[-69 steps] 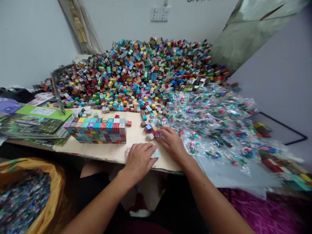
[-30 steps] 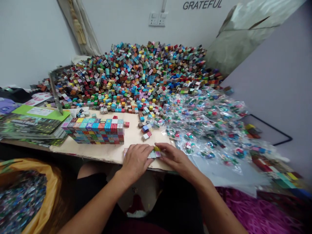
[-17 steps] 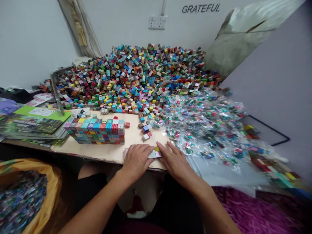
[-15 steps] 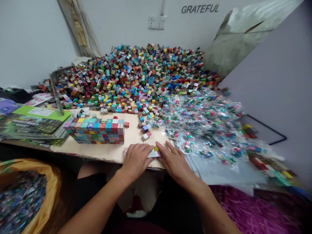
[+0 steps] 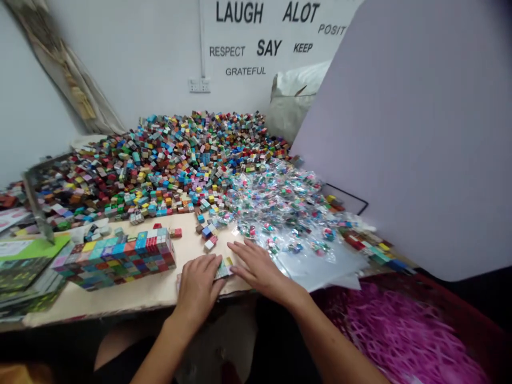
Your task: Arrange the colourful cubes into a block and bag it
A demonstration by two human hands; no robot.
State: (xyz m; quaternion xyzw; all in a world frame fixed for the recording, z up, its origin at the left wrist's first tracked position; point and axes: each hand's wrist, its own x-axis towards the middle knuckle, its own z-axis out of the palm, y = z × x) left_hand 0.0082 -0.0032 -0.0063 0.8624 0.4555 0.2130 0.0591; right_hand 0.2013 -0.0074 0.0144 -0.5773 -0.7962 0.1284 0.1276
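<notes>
A short row of small patterned cubes, pale with a yellow one at its right end, lies near the table's front edge. My left hand covers the left part of this row, fingers over the far side and thumb on the near side. At the row's right end is my right hand, its fingers stretched out and spread; the thumb tip is at or very close to the last cube. To the left stands a block wall of stacked, many-coloured cubes. Several loose cubes lie just beyond my hands.
A large heap of loose cubes fills the back of the table. Clear bags of cubes spread on the right, beside flat plastic sheets. Printed sheets are stacked at left. Pink shredded strips lie below right.
The view has turned right and tilted up, so everything sits further left and lower. My right hand's fingers have spread and moved slightly off the row. My left hand stays over it.
</notes>
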